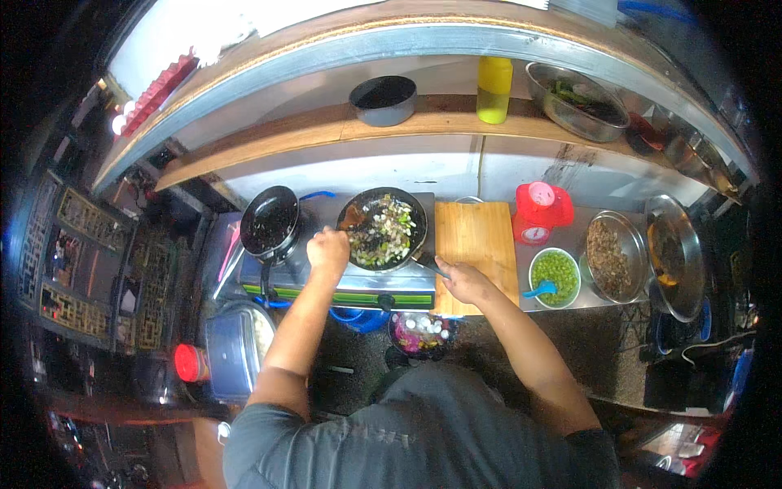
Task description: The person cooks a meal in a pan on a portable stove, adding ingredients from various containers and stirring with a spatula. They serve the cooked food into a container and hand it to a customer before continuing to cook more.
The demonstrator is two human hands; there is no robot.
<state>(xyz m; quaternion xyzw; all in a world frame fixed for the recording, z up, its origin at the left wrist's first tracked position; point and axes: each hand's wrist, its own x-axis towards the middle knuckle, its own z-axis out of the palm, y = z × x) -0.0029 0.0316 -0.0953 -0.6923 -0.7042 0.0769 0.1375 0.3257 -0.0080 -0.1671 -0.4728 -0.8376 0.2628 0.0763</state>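
Observation:
A dark frying pan sits on the gas stove, with chopped white and green vegetables spread inside it. My left hand grips a brown spatula, whose blade rests among the vegetables at the pan's left side; its handle is mostly hidden in my fist. My right hand is closed around the pan handle, which points to the lower right over the edge of a wooden cutting board.
Another black frying pan occupies the stove's left side. Right of the board stand a red kitchen scale, a bowl of chopped greens with a blue spoon, and a steel bowl of brown minced food. A wooden shelf runs above.

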